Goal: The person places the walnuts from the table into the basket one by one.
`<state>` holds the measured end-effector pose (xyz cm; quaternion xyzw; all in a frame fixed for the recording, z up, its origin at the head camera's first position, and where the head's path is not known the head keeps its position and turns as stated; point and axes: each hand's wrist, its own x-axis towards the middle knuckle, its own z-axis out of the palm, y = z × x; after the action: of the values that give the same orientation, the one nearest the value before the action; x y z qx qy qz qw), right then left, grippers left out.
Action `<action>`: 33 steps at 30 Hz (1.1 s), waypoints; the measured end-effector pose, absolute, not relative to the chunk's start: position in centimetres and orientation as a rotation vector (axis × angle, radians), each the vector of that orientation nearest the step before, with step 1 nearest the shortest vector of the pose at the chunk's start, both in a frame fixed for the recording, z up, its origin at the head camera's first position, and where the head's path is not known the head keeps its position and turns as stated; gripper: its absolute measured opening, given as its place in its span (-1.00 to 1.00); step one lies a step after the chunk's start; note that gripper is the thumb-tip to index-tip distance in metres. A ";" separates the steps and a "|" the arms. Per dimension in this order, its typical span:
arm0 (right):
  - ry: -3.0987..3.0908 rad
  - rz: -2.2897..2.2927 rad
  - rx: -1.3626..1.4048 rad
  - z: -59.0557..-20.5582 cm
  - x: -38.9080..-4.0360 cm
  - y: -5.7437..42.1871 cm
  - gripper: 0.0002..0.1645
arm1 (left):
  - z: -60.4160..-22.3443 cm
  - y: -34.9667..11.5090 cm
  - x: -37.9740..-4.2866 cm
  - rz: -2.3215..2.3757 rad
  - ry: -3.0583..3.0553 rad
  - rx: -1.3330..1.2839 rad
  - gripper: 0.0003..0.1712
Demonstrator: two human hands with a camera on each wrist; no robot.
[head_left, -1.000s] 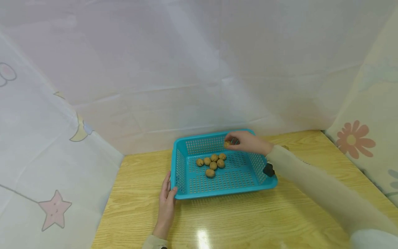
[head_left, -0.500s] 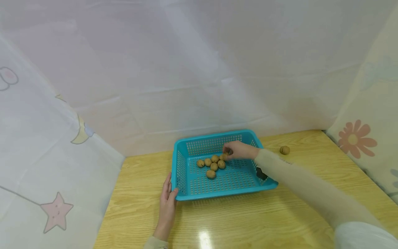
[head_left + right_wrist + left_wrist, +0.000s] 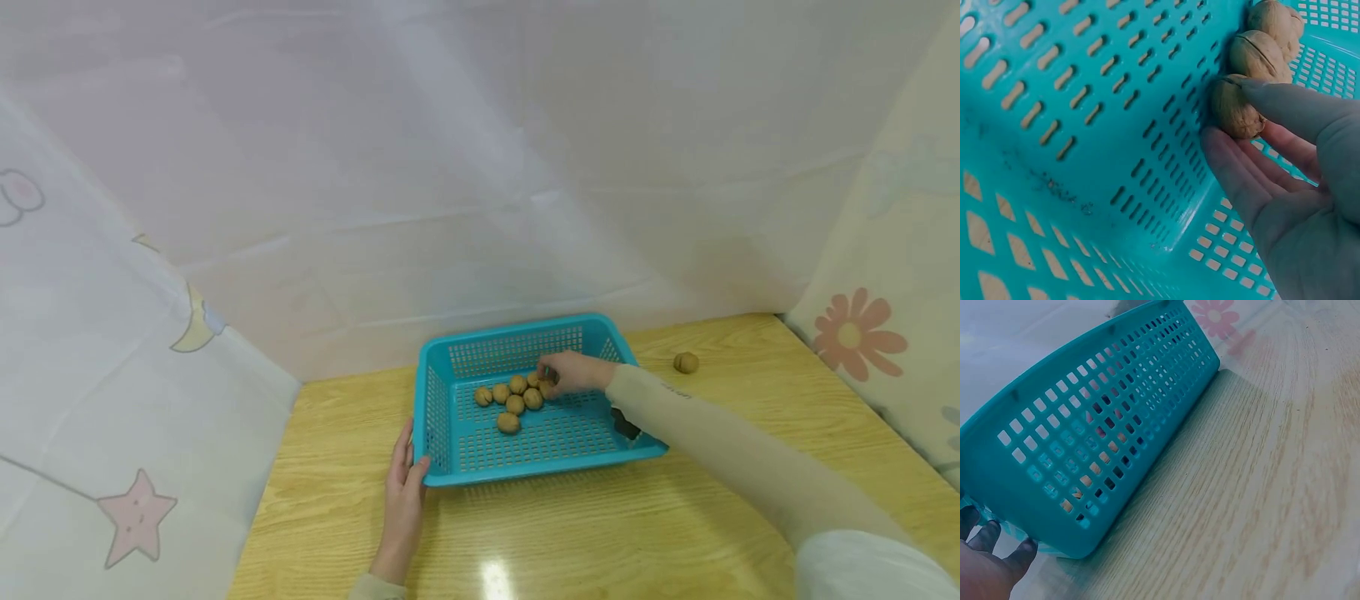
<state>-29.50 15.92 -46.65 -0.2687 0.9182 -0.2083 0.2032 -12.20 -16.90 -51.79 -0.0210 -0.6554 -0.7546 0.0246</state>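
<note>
A turquoise plastic basket (image 3: 540, 465) with slotted walls stands on the wooden table. My left hand (image 3: 402, 492) holds it at the left front corner, thumb on the rim and fingers along the outer side; in the left wrist view several fingertips (image 3: 1025, 545) touch the corner. Inside the basket, my right hand (image 3: 573, 372) pinches a walnut (image 3: 1235, 111) between thumb and fingers, low by the floor. Other walnuts (image 3: 1260, 55) lie right beside it. Several form a loose cluster on the basket floor, with one walnut (image 3: 508, 422) slightly nearer the front.
One more walnut (image 3: 686, 362) lies on the table (image 3: 570, 533) to the right of the basket. A pale cloth backdrop (image 3: 465, 167) rises just behind the basket and closes both sides, printed with a star on the left and a flower (image 3: 859, 335) on the right.
My right hand has come down from near the basket's back rim to its floor, bringing the pinched walnut beside the cluster. The walnut on the table now shows fully. My left hand stays put.
</note>
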 end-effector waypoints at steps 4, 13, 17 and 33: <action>2.533 -0.581 -0.700 -46.4 -29.3 15.8 -0.61 | -51.9 -16.9 -12.1 -2.338 -2.031 -0.054 -0.26; 2.577 -0.585 -0.753 -45.3 -29.1 16.8 -0.63 | -52.0 -16.8 -12.1 -2.334 -2.030 -0.053 -0.26; 2.598 -0.627 -0.811 -43.8 -28.5 17.6 -0.67 | -52.0 -16.9 -12.1 -2.334 -2.033 -0.054 -0.26; 2.783 -0.797 -0.893 -39.1 -26.2 25.3 -0.71 | -51.8 -16.9 -12.2 -2.321 -2.032 -0.086 -0.26</action>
<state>-26.24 25.27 -39.15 -0.2942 0.9172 -0.2627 0.0560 -12.21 -16.94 -51.82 -0.0278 -0.6582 -0.7518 0.0276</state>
